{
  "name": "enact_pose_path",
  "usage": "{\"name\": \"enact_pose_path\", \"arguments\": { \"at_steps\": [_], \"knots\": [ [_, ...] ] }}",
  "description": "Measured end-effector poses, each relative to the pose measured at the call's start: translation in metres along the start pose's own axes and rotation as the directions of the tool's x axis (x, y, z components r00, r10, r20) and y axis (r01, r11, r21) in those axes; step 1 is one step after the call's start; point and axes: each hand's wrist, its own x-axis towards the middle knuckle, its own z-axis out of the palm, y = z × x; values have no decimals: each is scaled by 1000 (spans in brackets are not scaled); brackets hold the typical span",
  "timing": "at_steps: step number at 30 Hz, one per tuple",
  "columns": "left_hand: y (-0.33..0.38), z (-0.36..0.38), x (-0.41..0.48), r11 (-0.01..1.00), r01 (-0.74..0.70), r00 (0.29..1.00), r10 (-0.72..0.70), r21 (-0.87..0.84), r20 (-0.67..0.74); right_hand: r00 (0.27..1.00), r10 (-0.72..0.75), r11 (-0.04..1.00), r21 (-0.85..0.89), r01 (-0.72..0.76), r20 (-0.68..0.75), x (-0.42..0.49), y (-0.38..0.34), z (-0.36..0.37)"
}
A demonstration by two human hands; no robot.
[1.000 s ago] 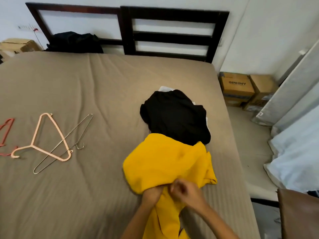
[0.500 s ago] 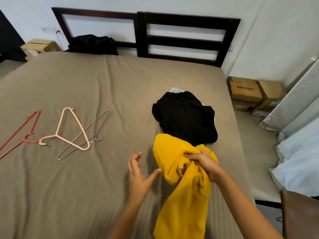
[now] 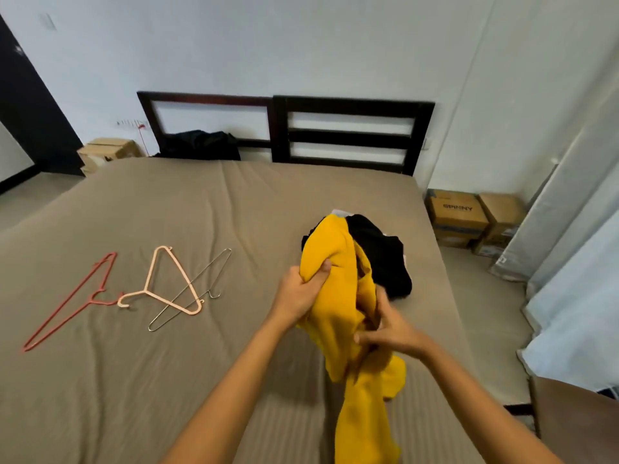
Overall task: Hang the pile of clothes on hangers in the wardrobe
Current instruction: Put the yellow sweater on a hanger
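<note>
A yellow garment is lifted above the bed, bunched and hanging down toward me. My left hand grips its upper left fold, thumb on top. My right hand holds the cloth lower on the right, fingers curled into it. Behind the yellow garment lies a black garment on the brown bed, with a bit of white cloth under it. Three hangers lie on the bed at the left: a red one, a peach one and a thin metal one.
A dark headboard stands against the white wall, with a dark bundle at the bed's far end. Cardboard boxes sit on the floor right of the bed, another box at far left. Pale curtains hang at the right.
My left hand, open over the bed before, now grips the yellow garment. Both hands have raised it higher, covering part of the black garment. The view has tilted upward.
</note>
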Motion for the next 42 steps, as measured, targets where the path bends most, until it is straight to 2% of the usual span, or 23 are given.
{"name": "enact_pose_path", "arguments": {
  "at_steps": [2,4,6,7,9,11,12,14,15,17,18,19,20,21,23,26,29,33,37,39,42],
  "knots": [
    [30,-11,-10,999,-35,996,32,30,84,1000,-20,1000,1,20,-16,-12,9,16],
    [55,-33,-18,997,-57,991,50,49,126,998,20,987,158,-10,-63,-29,-3,13],
    [78,-71,-27,1000,-3,982,1,13,189,999,40,938,347,-26,-33,-47,-23,-3],
    [91,-94,-33,999,50,959,-43,-15,282,999,25,905,425,-11,-27,-59,-38,-13],
    [121,-143,-49,992,126,869,-120,19,481,998,-55,834,549,63,-32,-82,-68,-43],
    [150,-179,-62,990,110,770,-139,85,623,977,-212,704,688,176,-33,-99,-102,-70],
    [164,-191,-66,990,96,748,-142,107,649,964,-257,676,701,226,-63,-104,-118,-82],
    [178,-200,-62,990,71,766,-135,125,629,965,-179,818,517,254,-191,-95,-142,-102],
    [176,-197,-56,986,51,811,-133,158,569,956,-122,880,416,229,-267,-85,-150,-105],
    [151,-180,-33,941,29,939,-141,338,313,939,-36,946,292,142,-341,-60,-152,-104],
    [126,-169,-19,877,45,982,-128,478,142,933,-43,968,217,127,-357,-46,-146,-99],
    [98,-157,-12,802,68,997,-80,593,-6,934,-50,987,126,101,-353,-34,-137,-90],
    [68,-142,-8,763,86,995,-39,641,-87,936,-39,998,26,51,-350,-25,-125,-79],
    [38,-127,-8,763,92,995,-40,639,-95,944,-22,999,-45,7,-330,-18,-109,-66],
    [-17,-92,-18,808,135,983,-183,573,26,970,4,986,-159,-44,-244,-12,-80,-38],
    [-92,-40,-43,788,256,883,-427,561,197,998,52,926,-372,-63,-40,-5,-37,-2],
    [-155,-9,-57,734,346,815,-544,584,200,991,113,877,-476,-69,65,0,0,13],
    [-197,11,-53,714,361,797,-570,600,198,993,115,905,-415,-89,38,2,21,-4],
    [-225,46,-45,725,360,788,-573,587,226,993,35,960,-281,-1,116,-3,8,-26],
    [-234,62,-39,725,328,805,-550,605,222,987,-8,973,-228,46,163,-4,2,-33],
    [-246,62,-16,756,222,831,-477,615,287,980,9,978,-204,33,201,6,7,-44]
  ]
}}
